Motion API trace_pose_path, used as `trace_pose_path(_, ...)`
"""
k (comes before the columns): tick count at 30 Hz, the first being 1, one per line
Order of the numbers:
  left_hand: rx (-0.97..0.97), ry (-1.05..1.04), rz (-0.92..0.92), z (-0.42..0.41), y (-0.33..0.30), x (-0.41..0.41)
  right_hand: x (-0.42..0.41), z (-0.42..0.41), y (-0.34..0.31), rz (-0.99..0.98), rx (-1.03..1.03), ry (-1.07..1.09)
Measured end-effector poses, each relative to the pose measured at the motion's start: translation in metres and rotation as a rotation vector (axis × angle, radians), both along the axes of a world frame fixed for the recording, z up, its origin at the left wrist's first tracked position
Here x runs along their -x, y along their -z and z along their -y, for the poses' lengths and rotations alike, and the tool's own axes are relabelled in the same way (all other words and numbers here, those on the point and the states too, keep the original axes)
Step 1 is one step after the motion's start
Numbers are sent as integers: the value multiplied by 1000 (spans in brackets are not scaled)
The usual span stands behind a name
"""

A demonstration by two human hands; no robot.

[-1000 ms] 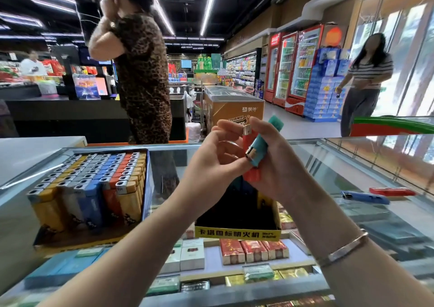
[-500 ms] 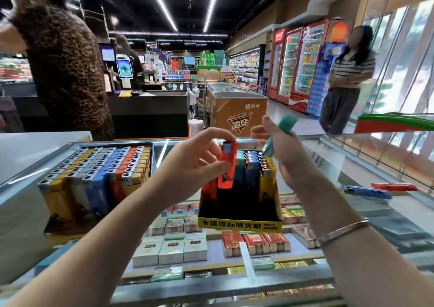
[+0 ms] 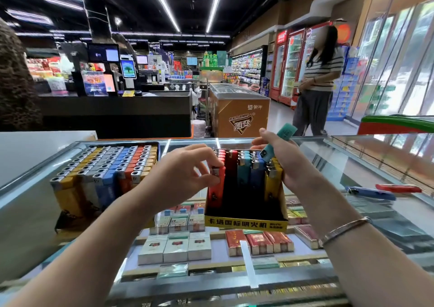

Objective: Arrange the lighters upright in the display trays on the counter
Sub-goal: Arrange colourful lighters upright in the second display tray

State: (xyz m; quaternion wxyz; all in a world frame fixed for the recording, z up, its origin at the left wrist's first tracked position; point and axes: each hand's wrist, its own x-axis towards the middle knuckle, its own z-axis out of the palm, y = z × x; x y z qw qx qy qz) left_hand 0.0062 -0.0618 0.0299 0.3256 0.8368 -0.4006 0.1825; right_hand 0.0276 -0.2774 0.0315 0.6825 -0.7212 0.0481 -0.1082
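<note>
- Currently left hand (image 3: pixel 180 173) sits over the left end of the yellow-fronted cardboard display tray (image 3: pixel 246 223), fingers curled, fingertips pinching the metal top of an upright red plastic lighter (image 3: pixel 216 187) in the tray's front-left slot.
- Right hand (image 3: pixel 285 163) is above the tray's right side, fingers wrapped round a teal plastic lighter (image 3: pixel 279 140); the lighter is tilted, metal head down toward the tray, body pointing up and away.
- Tray stands on the glass counter top (image 3: pixel 328 166) about mid-counter, close to the far edge; it is partly filled, with columns of upright lighters from left to right: red, dark red, teal, blue, yellow. Front part of the tray looks dark; cannot tell if those slots hold anything.
- Second display tray full of upright lighters (image 3: pixel 105 173) stands at the counter's left side, well apart from the first; rows of yellow, grey, blue, orange.
- Loose blue lighter (image 3: pixel 371 193) lies flat near the counter's right edge; a loose red lighter (image 3: pixel 398 187) lies flat just beyond it, close by, contact unclear.
- Silver bangle (image 3: pixel 344 230) on the right wrist.
- Cigarette packs (image 3: pixel 176 248) are in rows under the glass, below the trays.
- Person in a striped top (image 3: pixel 321 72) stands in the aisle beyond the counter's far right, by red drinks fridges (image 3: pixel 288 65).
- Brown chest freezer (image 3: pixel 239 114) stands past the far edge.
</note>
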Motion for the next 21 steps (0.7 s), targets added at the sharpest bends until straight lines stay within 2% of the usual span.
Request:
trace_pose_path(8,-113,-93,152,3,1,2,1,0,1,2,-38,-2)
trace_pose_path(21,-186,-176,239,2,-3,6,-1,-1,2,13,-34,23)
